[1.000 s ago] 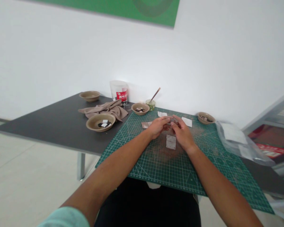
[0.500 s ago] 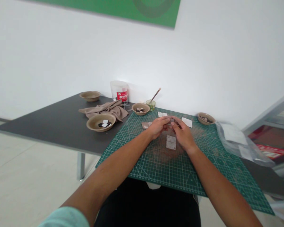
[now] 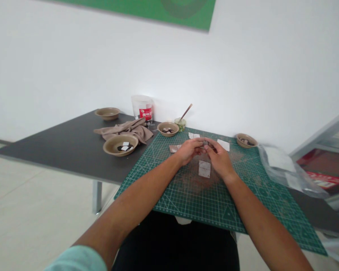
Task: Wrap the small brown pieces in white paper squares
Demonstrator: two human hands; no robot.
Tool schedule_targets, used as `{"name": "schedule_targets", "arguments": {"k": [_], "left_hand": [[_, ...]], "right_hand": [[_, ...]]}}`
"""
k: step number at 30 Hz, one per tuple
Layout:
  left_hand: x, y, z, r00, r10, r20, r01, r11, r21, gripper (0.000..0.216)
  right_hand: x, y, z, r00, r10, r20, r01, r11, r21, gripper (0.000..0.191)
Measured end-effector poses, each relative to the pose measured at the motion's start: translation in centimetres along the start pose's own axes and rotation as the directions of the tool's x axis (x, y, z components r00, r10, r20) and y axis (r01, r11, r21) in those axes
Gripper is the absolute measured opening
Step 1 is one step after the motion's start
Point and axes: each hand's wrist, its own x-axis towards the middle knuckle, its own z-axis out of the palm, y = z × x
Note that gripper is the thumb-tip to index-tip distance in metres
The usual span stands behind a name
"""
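My left hand (image 3: 190, 149) and my right hand (image 3: 219, 158) meet over the far middle of a green cutting mat (image 3: 243, 199). Both pinch a small dark piece (image 3: 205, 143) between their fingertips; I cannot make out what it is. Just below the hands a small grey-white square (image 3: 204, 169) lies on the mat, amid brownish dust. More pale squares lie beyond the hands: one at the far right (image 3: 223, 145), one at the far middle (image 3: 193, 135), and a brownish one (image 3: 174, 148) to the left.
On the dark table (image 3: 59, 146) stand brown bowls: one with black and white pieces (image 3: 120, 144), one at the back left (image 3: 107, 113), one by the mat's far edge (image 3: 167, 129), one at the right (image 3: 246, 140). A tan cloth (image 3: 124, 130), white tub (image 3: 142, 108), small cup with a stick (image 3: 181, 122) and clear plastic bags (image 3: 285, 167) are also there.
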Motion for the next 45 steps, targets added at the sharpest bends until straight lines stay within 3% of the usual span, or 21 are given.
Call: {"name": "schedule_targets", "arguments": {"k": [9, 15, 20, 23, 28, 31, 35, 38, 41, 45], "left_hand": [[0.0, 0.0, -0.1, 1.0, 0.005, 0.009, -0.005, 1.0, 0.011, 0.037], [-0.4, 0.3, 0.4, 1.0, 0.017, 0.01, -0.017, 0.999, 0.051, 0.042], [-0.6, 0.2, 0.8, 0.999, 0.037, 0.018, -0.04, 0.981, 0.187, 0.04], [-0.6, 0.0, 0.7, 0.998, 0.062, 0.002, -0.059, 0.942, 0.33, 0.03], [-0.8, 0.0, 0.5, 0.994, 0.095, 0.048, -0.104, 0.788, 0.607, 0.002], [-0.8, 0.2, 0.8, 0.99, 0.096, 0.102, -0.14, 0.687, 0.713, 0.005], [-0.6, 1.1, 0.9, 0.98, 0.071, 0.184, -0.191, 0.576, 0.795, 0.011], [-0.9, 1.8, 0.4, 0.963, 0.035, 0.268, -0.248, 0.514, 0.822, 0.014], [-1.7, 2.0, -0.5, 0.892, -0.018, 0.451, -0.43, 0.269, 0.862, 0.016], [-3.0, 1.5, -1.5, 0.87, -0.01, 0.493, -0.487, 0.133, 0.863, 0.03]], "right_hand": [[-0.1, -0.1, -0.1, 1.0, 0.013, 0.019, -0.014, 0.999, 0.049, 0.035], [0.0, 0.1, -0.2, 0.999, -0.05, -0.003, 0.05, 0.998, -0.025, 0.035], [-0.2, 0.1, -0.7, 0.984, -0.152, -0.095, 0.147, 0.987, -0.061, 0.031], [-0.2, -0.3, -1.2, 0.986, -0.154, -0.063, 0.152, 0.988, -0.028, 0.031], [0.0, -1.1, -2.3, 0.984, -0.16, 0.078, 0.162, 0.986, -0.029, 0.028], [-0.3, -1.2, -3.2, 0.97, -0.117, 0.214, 0.123, 0.992, -0.017, 0.023], [-0.9, -1.0, -4.4, 0.886, -0.056, 0.46, 0.148, 0.975, -0.166, 0.015], [-1.1, -0.6, -4.8, 0.802, -0.071, 0.594, 0.262, 0.934, -0.243, 0.016], [-0.9, 0.1, -4.5, 0.731, -0.115, 0.673, 0.4, 0.871, -0.286, 0.018], [-0.3, 1.2, -3.7, 0.699, -0.124, 0.704, 0.483, 0.809, -0.337, 0.017]]}}
